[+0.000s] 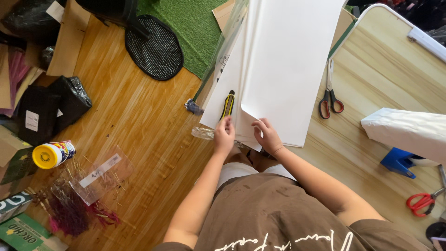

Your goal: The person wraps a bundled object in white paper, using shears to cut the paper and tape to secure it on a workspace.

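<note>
Several white paper sheets [283, 69] are stacked over the table [385, 69] edge, exact count unreadable, top cut off by the frame. Left hand [224, 135] pinches the yellow utility knife [228, 104] lying on the stack; right hand [265, 135] presses the lifted sheet corner, fingers curled. Two scissors: one [329, 95] beside the sheets, a red pair [423, 202] partly cropped.

Yellow utility knife [227, 105] (flat) on white paper sheets [283, 65]
</note>
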